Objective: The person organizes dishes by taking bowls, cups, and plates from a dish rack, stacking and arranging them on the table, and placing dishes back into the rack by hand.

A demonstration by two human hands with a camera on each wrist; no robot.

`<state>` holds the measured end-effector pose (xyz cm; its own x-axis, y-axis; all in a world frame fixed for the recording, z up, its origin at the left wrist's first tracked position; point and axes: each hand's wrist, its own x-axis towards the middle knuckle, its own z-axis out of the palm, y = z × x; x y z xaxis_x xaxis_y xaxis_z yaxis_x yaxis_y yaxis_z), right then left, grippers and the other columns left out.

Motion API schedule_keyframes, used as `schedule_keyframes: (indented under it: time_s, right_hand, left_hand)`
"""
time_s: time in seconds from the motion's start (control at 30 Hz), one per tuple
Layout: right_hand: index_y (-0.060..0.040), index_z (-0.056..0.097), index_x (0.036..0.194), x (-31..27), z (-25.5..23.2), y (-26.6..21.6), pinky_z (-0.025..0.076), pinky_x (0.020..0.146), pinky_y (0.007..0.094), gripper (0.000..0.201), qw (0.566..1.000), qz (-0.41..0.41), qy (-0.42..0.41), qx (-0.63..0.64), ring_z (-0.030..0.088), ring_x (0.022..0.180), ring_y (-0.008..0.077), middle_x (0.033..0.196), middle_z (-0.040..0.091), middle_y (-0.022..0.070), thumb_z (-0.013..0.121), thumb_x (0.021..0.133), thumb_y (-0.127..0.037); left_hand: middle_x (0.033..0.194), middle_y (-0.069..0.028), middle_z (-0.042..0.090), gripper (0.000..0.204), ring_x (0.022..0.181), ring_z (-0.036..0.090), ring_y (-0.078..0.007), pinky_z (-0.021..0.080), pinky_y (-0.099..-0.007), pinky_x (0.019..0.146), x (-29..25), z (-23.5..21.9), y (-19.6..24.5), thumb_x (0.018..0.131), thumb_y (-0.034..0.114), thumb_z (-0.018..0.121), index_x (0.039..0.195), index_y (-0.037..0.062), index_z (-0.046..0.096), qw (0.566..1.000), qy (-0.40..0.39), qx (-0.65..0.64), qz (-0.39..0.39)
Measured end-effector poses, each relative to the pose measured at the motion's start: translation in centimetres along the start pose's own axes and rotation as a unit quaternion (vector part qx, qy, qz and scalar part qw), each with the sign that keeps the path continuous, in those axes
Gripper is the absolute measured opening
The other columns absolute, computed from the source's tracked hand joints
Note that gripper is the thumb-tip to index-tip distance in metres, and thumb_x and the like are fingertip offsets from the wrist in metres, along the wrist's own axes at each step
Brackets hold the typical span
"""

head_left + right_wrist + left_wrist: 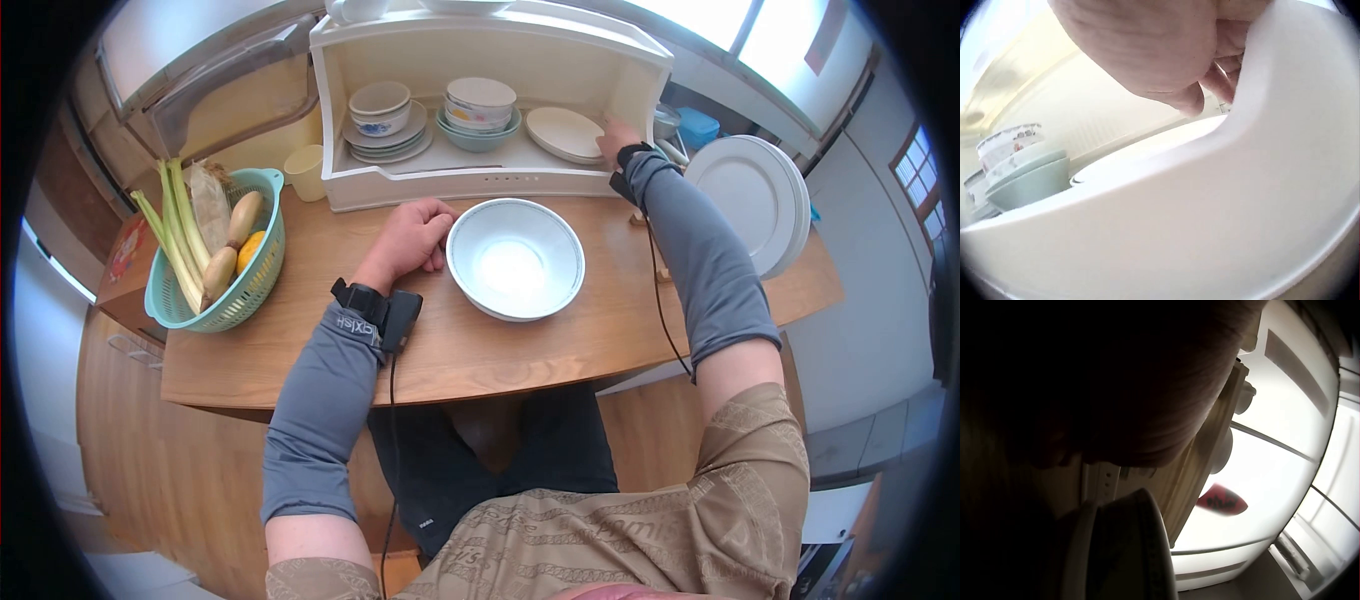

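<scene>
One white bowl (515, 262) stood on the table (610, 300) beside the left hand (412, 240), which rested loosely curled and held nothing. White plates (562, 133) lay in the shelf unit (430, 184) at the right hand (620, 143); whether it gripped them could not be determined. The left wrist view showed a red shape (1224, 500), unseen in the head view

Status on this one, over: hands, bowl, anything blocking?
Left hand on table beside large bowl. Right hand inside shelf by white plates; grip unclear. Large bowl upright, empty. Shelf partly hides right fingers.
</scene>
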<state>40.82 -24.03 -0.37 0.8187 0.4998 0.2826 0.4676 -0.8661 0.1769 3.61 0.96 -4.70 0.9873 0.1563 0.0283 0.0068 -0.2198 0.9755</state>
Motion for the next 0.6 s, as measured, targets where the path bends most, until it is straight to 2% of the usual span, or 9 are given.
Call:
schedule_keyframes:
  time_s: [0.07, 0.2, 0.27, 0.4, 0.43, 0.47, 0.53, 0.57, 0.6]
  right_hand:
    - [-0.0021, 0.076, 0.097, -0.5, -1.9, -0.4, 0.057, 0.084, 0.0428, 0.032, 0.975, 0.123, -0.146, 0.115, 0.074, 0.094, 0.0311, 0.090, 0.076, 0.0186, 0.058, 0.092, -0.028]
    - [-0.0040, 0.076, 0.096, 1.2, -0.7, 1.1, 0.057, 0.079, 0.0401, 0.035, 0.966, 0.129, -0.169, 0.147, 0.074, 0.088, 0.0269, 0.084, 0.076, 0.0134, 0.059, 0.090, -0.034]
    - [-0.0066, 0.076, 0.096, 3.0, 0.7, 2.3, 0.055, 0.075, 0.0395, 0.040, 0.983, 0.027, -0.180, 0.005, 0.072, 0.083, 0.0247, 0.086, 0.076, 0.0094, 0.060, 0.090, -0.042]
    - [-0.0069, 0.075, 0.096, 3.6, 1.2, 3.4, 0.052, 0.074, 0.0392, 0.047, 0.968, 0.056, -0.222, 0.101, 0.068, 0.082, 0.0230, 0.089, 0.073, 0.0086, 0.058, 0.091, -0.050]
    - [-0.0076, 0.075, 0.099, 4.5, 2.9, 4.0, 0.052, 0.073, 0.0396, 0.048, 0.947, 0.084, -0.235, 0.202, 0.068, 0.083, 0.0233, 0.089, 0.073, 0.0091, 0.059, 0.090, -0.052]
    - [-0.0076, 0.075, 0.099, 5.5, 4.2, 4.9, 0.052, 0.073, 0.0396, 0.048, 0.946, 0.086, -0.237, 0.203, 0.068, 0.083, 0.0233, 0.089, 0.073, 0.0091, 0.059, 0.090, -0.052]
    - [0.0007, 0.074, 0.106, 6.4, 4.5, 5.4, 0.052, 0.058, 0.0332, 0.044, 0.957, 0.046, -0.237, 0.162, 0.071, 0.069, 0.0158, 0.084, 0.075, 0.0090, 0.065, 0.095, -0.041]
    - [0.0020, 0.071, 0.106, 6.9, 5.4, 6.2, 0.052, 0.056, 0.0329, 0.042, 0.955, -0.044, -0.232, 0.178, 0.072, 0.069, 0.0185, 0.086, 0.074, 0.0113, 0.064, 0.095, -0.038]
    - [0.0020, 0.071, 0.106, 7.7, 6.3, 6.6, 0.052, 0.056, 0.0329, 0.042, 0.955, -0.044, -0.233, 0.180, 0.072, 0.069, 0.0185, 0.086, 0.074, 0.0113, 0.064, 0.095, -0.038]
  left_hand:
    - [0.070, -0.0049, 0.066, 0.025, 0.050, 0.059, -0.0095, 0.048, -0.0248, 0.044, -0.1, 0.0, 0.1, 0.101, 0.016, 0.053, 0.108, -0.0024, 0.068, 1.000, 0.001, 0.003, 0.000]
    - [0.070, -0.0052, 0.067, 0.025, 0.050, 0.059, -0.0097, 0.048, -0.0250, 0.043, -0.1, 0.0, 0.2, 0.101, 0.016, 0.054, 0.108, -0.0024, 0.068, 1.000, 0.001, 0.002, -0.004]
    - [0.069, -0.0035, 0.066, 0.025, 0.050, 0.058, -0.0087, 0.047, -0.0239, 0.044, -0.2, 0.1, 0.3, 0.102, 0.018, 0.054, 0.109, -0.0014, 0.068, 1.000, 0.003, 0.005, -0.005]
    - [0.067, -0.0019, 0.065, 0.025, 0.050, 0.057, -0.0078, 0.046, -0.0229, 0.044, -0.3, 0.1, 0.5, 0.104, 0.019, 0.054, 0.110, -0.0005, 0.068, 1.000, 0.007, 0.018, -0.005]
    - [0.067, -0.0019, 0.065, 0.025, 0.050, 0.057, -0.0078, 0.046, -0.0229, 0.044, -0.3, 0.1, 0.4, 0.104, 0.019, 0.054, 0.110, -0.0005, 0.068, 1.000, 0.006, 0.019, -0.006]
    - [0.068, -0.0019, 0.065, 0.025, 0.050, 0.057, -0.0078, 0.046, -0.0229, 0.044, -0.2, 0.1, 0.4, 0.103, 0.019, 0.054, 0.109, -0.0005, 0.068, 1.000, 0.006, 0.010, -0.010]
    - [0.068, -0.0018, 0.065, 0.024, 0.049, 0.057, -0.0079, 0.046, -0.0230, 0.044, -0.3, 0.3, 0.5, 0.103, 0.019, 0.055, 0.109, -0.0005, 0.068, 1.000, 0.004, 0.002, -0.013]
    - [0.068, -0.0018, 0.065, 0.024, 0.049, 0.057, -0.0077, 0.046, -0.0229, 0.044, -0.3, 0.3, 0.6, 0.103, 0.019, 0.055, 0.109, -0.0004, 0.068, 1.000, 0.006, 0.004, -0.013]
    - [0.068, -0.0018, 0.065, 0.024, 0.049, 0.057, -0.0075, 0.045, -0.0227, 0.044, -0.4, 0.3, 0.7, 0.103, 0.019, 0.055, 0.109, -0.0002, 0.068, 1.000, 0.009, 0.006, -0.013]
